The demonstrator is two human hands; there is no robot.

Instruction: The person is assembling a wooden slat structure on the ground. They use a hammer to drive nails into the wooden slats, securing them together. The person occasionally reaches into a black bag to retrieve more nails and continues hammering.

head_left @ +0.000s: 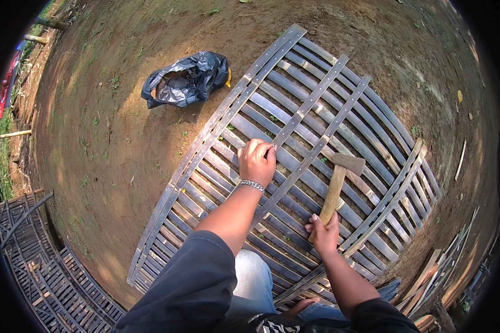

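Bare ground (105,161) spreads all around, and the large slatted panel (271,107) lies on it in front of the person. Two dark crosspieces run across the slats: one (305,108) reaches up to the left hand, the other (314,149) lies to its right. A black plastic bag (197,77) sits on the ground beyond the panel's left edge.

The hammer (334,191) is over the slats, right of both crosspieces; whether its head touches them is unclear. The right hand (324,236) grips it low on the wooden handle, a good hold for a controlled swing. The left hand (256,162), a chain bracelet (253,184) at its wrist, curls over the first crosspiece; I cannot tell whether its fingertips pinch a nail. For clean work, I would press that crosspiece flat, start with light, square taps, and clear the fingertips before any harder blow.
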